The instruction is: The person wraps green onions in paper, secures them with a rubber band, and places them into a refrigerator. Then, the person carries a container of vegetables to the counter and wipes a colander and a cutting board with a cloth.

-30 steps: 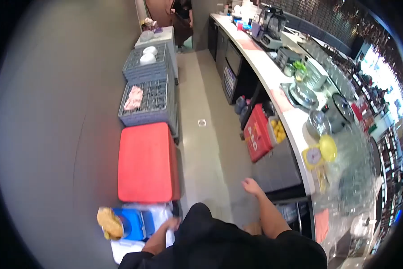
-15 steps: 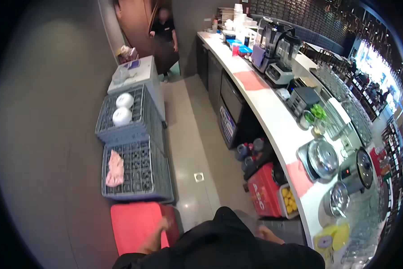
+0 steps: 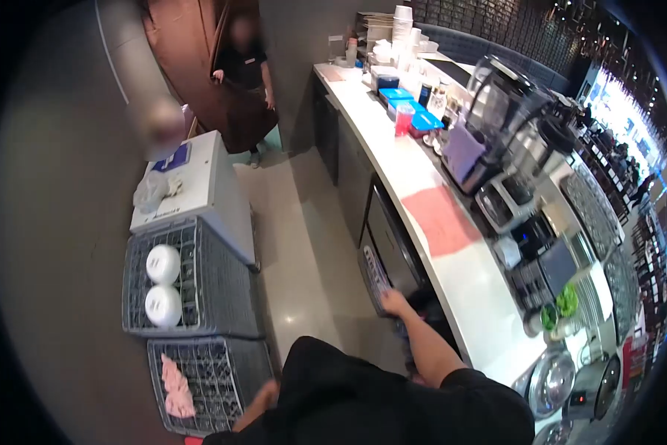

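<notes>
My right hand (image 3: pixel 395 302) is stretched forward beside the counter, in front of the black under-counter fridge (image 3: pixel 396 241) and a printed sign (image 3: pixel 376 273) low on it. Its fingers look loosely curled, with nothing visible in them; whether they touch the sign I cannot tell. Low on the left, my left hand (image 3: pixel 266 394) hangs blurred beside a grey glass rack (image 3: pixel 213 371), and its fingers are not clear. A pink cloth (image 3: pixel 175 389) lies on that rack. Two white round items (image 3: pixel 163 285) sit on the rack stack beyond.
A white chest (image 3: pixel 192 178) stands past the racks. At the far end a person (image 3: pixel 244 81) stands by a brown curtain (image 3: pixel 181 44). The white counter (image 3: pixel 456 297) on the right carries a pink cloth (image 3: pixel 438 221), blenders (image 3: pixel 496 96) and a steel cooker (image 3: pixel 593 386). Tiled floor (image 3: pixel 296 222) runs between.
My view has moved forward along the aisle, so racks, chest and counter appear nearer. My right hand has swung forward; my left has dropped back. The red box at lower left is almost out of view.
</notes>
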The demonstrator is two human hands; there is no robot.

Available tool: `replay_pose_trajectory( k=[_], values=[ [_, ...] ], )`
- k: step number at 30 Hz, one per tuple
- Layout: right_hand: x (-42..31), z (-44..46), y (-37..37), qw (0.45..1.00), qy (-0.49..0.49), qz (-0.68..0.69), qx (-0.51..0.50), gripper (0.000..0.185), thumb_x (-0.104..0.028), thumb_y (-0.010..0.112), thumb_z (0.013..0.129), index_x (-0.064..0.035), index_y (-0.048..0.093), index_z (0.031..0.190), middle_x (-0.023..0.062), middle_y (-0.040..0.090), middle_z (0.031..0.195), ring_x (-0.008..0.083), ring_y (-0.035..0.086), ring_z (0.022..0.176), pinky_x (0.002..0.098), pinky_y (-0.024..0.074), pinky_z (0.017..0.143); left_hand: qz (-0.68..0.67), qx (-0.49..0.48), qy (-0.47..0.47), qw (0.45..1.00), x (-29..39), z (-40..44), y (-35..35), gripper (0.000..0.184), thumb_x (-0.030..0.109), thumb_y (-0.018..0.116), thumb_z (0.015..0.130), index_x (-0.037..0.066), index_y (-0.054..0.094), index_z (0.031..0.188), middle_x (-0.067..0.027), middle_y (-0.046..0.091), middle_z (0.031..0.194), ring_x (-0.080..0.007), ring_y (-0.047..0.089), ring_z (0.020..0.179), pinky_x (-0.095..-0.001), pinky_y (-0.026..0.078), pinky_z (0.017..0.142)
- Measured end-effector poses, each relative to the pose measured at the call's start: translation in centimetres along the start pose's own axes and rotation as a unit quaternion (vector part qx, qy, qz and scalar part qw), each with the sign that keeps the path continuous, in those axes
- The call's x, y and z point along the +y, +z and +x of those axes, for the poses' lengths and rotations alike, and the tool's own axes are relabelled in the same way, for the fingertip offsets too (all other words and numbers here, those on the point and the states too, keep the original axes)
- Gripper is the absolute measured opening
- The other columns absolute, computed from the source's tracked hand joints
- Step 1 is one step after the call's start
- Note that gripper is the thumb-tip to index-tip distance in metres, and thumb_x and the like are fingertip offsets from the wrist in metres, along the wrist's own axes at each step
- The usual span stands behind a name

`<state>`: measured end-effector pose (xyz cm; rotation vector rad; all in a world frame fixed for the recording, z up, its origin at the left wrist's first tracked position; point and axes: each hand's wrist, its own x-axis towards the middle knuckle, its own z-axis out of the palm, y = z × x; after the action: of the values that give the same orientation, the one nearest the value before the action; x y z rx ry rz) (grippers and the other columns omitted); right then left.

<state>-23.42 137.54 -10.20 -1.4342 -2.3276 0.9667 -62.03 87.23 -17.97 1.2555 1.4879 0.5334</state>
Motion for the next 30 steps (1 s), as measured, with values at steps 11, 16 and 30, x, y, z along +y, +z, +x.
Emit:
replay_pose_trajectory(
  k=[11,16,30],
  values=[
    [-20.7,42.7,-2.9,0.996,-0.024,0.041,-0.075,0.032,-0.032,0.064,0.095,-0.0023,0.071,0.107,0.0220,0.074,0.101,0.0391,0.071,0.099,0.0459,0.0552,0.087,0.047,-0.005,-0.307,0.951,4.3,23.9,-33.5,0.028,0.028,0.053,0.100,0.008,0.072,0.105,-0.0146,0.071,0.112,-0.0341,0.067,0.101,-0.0472,0.053,0.092],
    [-22.9,48.3,-5.1,0.946,0.070,0.208,-0.239,0.032,-0.029,0.060,0.102,0.0001,0.069,0.112,0.0057,0.071,0.084,0.0131,0.067,0.075,0.0299,0.0547,0.068,0.288,0.134,-0.034,0.948,2.8,51.6,-62.4,0.037,0.030,0.052,0.097,0.003,0.069,0.116,-0.0175,0.072,0.116,-0.0405,0.066,0.107,-0.0474,0.052,0.096],
    [-32.5,100.0,-32.3,0.964,-0.197,0.071,0.164,0.022,-0.022,0.063,0.097,-0.0024,0.072,0.096,0.0203,0.071,0.091,0.0372,0.069,0.088,0.0449,0.0539,0.081,0.237,-0.103,0.058,0.964,49.0,94.5,-100.5,0.056,0.046,0.070,0.095,0.007,0.064,0.135,-0.0097,0.071,0.113,-0.0185,0.067,0.100,-0.0345,0.054,0.088]
  ],
)
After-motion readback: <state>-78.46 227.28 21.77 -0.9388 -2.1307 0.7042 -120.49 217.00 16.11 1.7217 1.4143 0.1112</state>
